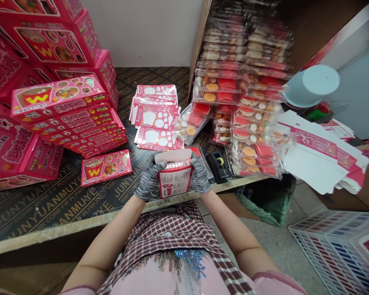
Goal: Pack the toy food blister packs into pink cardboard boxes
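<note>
A small pink and white cardboard box (175,182) is held upright at the front edge of the table, its printed back panel facing me. The white top flap (173,155) stands up, and clear plastic glints in the opening. My left hand (149,180), in a grey knit glove, grips the box's left side. On its right side my right hand (199,176), gloved the same way, is closed around the edge. Just beyond the box lie printed pink cards (156,137) in overlapping piles. A clear pack with red and orange pieces (193,119) rests beside them.
Finished-looking pink boxes (76,110) are stacked at left, with a single flat box (106,167) in front. Tall stacks of plastic packs (249,102) stand at right, near a black tape dispenser (217,166). Flat cartons (320,151), a lined bin (266,200) and a plastic crate (335,241) are farther right.
</note>
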`<state>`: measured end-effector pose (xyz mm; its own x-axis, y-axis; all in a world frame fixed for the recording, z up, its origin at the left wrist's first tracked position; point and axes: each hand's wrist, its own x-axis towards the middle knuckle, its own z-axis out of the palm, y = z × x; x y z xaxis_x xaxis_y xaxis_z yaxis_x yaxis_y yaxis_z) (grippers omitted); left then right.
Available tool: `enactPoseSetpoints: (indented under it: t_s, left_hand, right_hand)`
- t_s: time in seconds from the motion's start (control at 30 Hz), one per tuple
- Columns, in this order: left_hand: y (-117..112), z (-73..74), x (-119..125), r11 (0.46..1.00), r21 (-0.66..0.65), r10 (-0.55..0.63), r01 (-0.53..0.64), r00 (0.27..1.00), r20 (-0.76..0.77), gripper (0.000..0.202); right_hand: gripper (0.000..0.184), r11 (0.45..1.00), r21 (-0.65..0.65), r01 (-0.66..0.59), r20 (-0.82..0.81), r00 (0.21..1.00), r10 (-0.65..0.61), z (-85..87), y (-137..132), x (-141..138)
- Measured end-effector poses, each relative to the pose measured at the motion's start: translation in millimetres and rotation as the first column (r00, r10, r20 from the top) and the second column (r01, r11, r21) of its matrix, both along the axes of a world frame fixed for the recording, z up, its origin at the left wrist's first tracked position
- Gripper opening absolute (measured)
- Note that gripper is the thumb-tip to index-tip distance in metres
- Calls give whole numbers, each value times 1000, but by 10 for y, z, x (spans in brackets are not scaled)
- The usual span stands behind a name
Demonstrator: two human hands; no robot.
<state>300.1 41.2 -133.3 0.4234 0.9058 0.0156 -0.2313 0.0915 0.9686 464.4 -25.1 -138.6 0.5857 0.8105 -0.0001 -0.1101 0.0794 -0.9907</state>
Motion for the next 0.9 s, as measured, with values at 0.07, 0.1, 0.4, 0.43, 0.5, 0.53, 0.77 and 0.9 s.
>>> enactPoseSetpoints:
  t_s: [0.07,0.1,0.4,0.43,0.5,0.53,0.77,0.9]
  left_hand:
    - [-9,133,-60,997,65,29,-29,1000,-6,34]
    - [-25,192,-95,990,140,32,-27,999,-32,27]
    - [-79,447,-284,862,497,59,103,952,-300,15]
    - [-74,467,-289,873,474,44,112,951,-305,15]
    - [-69,510,-296,900,416,11,130,948,-319,16]
    - [-70,530,-299,909,391,-8,143,945,-327,16]
    - [-127,566,-338,894,414,-30,174,943,-331,13]
    - [-70,517,-401,909,365,-52,199,925,-376,25]
  right_hand:
    - [25,1000,18,-13,-60,998,15,84,-28,28]
    - [22,998,41,-49,-115,992,53,124,-39,35]
    - [37,976,122,-178,-146,970,195,246,-156,138]
    - [33,976,116,-182,-50,981,189,255,-176,171]
    - [24,971,102,-214,123,972,201,278,-214,234]
    - [21,967,96,-237,177,960,218,292,-231,261]
    - [15,943,68,-325,304,907,291,382,-310,347]
    - [17,922,67,-381,373,867,331,384,-351,378]
